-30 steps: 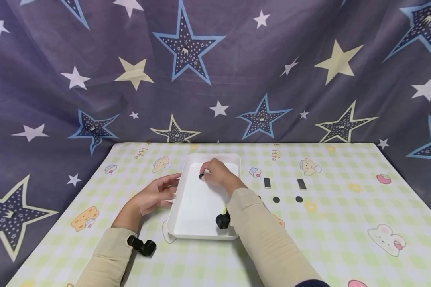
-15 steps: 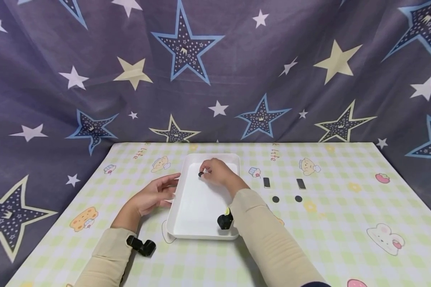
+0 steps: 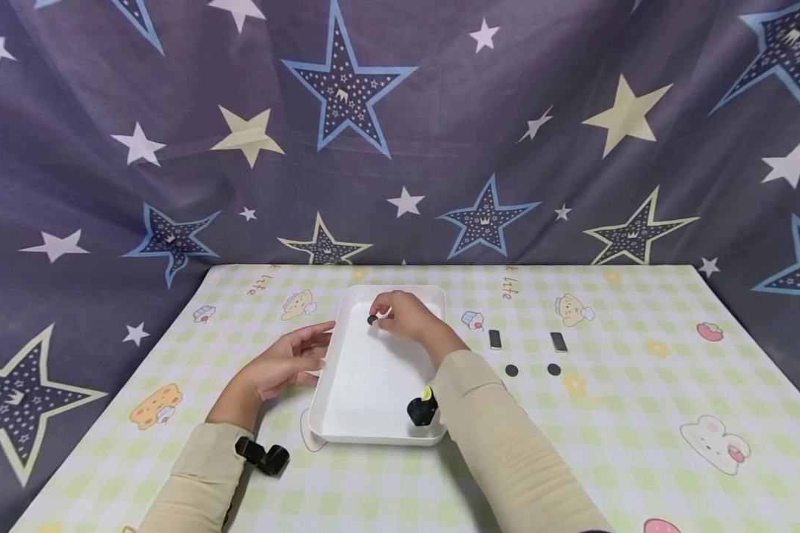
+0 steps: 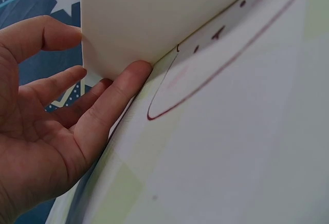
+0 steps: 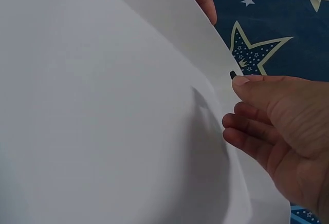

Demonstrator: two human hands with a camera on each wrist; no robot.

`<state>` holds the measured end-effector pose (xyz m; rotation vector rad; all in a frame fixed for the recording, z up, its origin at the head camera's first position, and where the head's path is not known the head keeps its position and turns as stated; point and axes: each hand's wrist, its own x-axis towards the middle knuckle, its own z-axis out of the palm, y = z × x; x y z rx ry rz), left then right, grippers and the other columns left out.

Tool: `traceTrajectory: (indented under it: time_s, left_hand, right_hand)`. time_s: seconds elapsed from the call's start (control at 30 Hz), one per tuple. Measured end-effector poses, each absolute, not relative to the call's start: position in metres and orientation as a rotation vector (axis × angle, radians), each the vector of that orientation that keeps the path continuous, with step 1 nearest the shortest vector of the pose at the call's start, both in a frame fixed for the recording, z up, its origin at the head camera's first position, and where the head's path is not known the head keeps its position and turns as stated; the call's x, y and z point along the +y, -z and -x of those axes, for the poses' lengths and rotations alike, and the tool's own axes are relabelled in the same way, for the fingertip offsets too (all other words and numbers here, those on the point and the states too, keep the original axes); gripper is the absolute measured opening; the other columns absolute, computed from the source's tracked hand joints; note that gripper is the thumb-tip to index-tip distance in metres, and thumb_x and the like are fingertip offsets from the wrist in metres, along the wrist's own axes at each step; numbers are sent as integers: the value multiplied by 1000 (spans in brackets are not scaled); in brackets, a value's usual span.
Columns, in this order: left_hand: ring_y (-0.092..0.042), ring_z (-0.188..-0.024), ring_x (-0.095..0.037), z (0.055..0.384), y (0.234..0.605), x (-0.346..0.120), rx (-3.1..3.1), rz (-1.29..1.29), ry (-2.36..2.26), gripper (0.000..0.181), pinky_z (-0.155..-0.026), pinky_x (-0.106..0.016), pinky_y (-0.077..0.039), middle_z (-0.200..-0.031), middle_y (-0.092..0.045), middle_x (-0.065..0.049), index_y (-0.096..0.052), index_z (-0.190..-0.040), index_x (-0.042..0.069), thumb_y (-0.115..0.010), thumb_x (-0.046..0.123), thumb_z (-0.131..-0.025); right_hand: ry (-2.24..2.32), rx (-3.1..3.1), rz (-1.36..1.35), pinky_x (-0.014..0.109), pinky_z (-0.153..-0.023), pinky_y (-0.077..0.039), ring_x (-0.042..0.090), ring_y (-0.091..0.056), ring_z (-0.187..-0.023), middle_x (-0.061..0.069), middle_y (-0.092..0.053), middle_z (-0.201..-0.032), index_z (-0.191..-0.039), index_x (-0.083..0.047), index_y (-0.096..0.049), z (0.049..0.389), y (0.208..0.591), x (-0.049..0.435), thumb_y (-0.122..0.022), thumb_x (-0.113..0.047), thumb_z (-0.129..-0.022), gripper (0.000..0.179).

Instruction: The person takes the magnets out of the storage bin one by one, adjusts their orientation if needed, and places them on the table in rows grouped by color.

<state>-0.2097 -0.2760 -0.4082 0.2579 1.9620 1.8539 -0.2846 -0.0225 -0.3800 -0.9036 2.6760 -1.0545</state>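
A small black disc (image 3: 372,320) is pinched between the thumb and fingers of my right hand (image 3: 406,320), over the far part of a white rectangular tray (image 3: 326,437). In the right wrist view only the edge of the disc (image 5: 233,74) shows past the thumb tip. My left hand (image 3: 286,364) is at the tray's left side. In the left wrist view, its relaxed, spread fingers (image 4: 136,72) touch the tray's outer wall (image 4: 118,44) near the tablecloth, and they hold nothing.
Right of the tray, two dark rectangular pieces (image 3: 495,339) lie in a row, with two flat black discs (image 3: 511,370) nearer. A checked cartoon tablecloth (image 3: 613,444) covers the table. A star-patterned curtain (image 3: 426,148) hangs behind it.
My right hand shifts slightly away from me, the disc still pinched in it. The right sleeve and wrist camera move a little to the right. My left hand and the tray stay where they were.
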Motion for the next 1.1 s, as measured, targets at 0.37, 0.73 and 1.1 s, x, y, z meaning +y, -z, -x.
traceTrajectory:
  time_s: [0.37, 0.73, 1.1]
  left_hand:
    - [-57, -113, -20, 209, 406, -275, 1956, -251, -1861, 75, -80, -44, -56, -149, -31, -27, -23, -154, 3, -59, -4, -89]
    - [-57, -113, -20, 209, 407, -275, 1955, -253, -1863, 75, -80, -44, -56, -148, -31, -27, -24, -154, 3, -60, -3, -89]
    - [-56, -113, -21, 209, 407, -275, 1963, -255, -1857, 74, -79, -43, -57, -148, -32, -27, -25, -154, 3, -59, -4, -89]
  right_hand:
    - [1073, 2679, 909, 29, -82, -49, 19, -63, -86, 6, -65, -96, -103, -7, -68, 281, 369, -10, -69, -10, -90, 13]
    - [1087, 2684, 924, 27, -73, -47, 14, -56, -76, 2, -63, -89, -102, -7, -67, 273, 363, 5, -68, -10, -91, 11]
    - [1102, 2698, 1013, 26, -73, -48, 13, -57, -75, 2, -64, -91, -102, -6, -67, 269, 360, 15, -68, -10, -91, 12]
